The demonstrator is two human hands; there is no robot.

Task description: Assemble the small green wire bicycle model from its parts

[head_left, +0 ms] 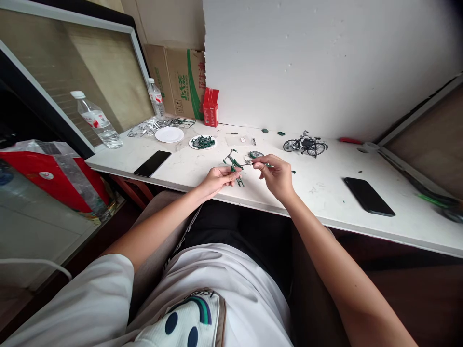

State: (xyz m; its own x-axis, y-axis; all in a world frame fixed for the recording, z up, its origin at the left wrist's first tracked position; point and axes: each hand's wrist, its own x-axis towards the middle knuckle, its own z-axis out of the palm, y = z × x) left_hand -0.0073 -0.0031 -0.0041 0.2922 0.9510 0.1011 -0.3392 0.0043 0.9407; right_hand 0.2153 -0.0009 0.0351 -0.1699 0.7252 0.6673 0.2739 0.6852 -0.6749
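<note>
Close to the table's front edge, my left hand [220,180] is closed on a green model bicycle frame [236,163], with its silvery handlebar pointing up and away. From the pinched fingers of my right hand [277,176] a small, thin screwdriver [248,165] points left, its tip at the frame; the fingers cover most of it. Just behind the right hand, a model wheel [254,155] lies partly hidden. A small green part [240,182] shows below the frame. Farther right stands a black model bicycle [306,144].
A white plate [194,146] holds green parts; another white plate [169,134] lies beside clear wrapping and part frames. Phones lie at left [152,163] and right [369,196]. Water bottles [97,120] and a small red box [211,107] stand toward the back left.
</note>
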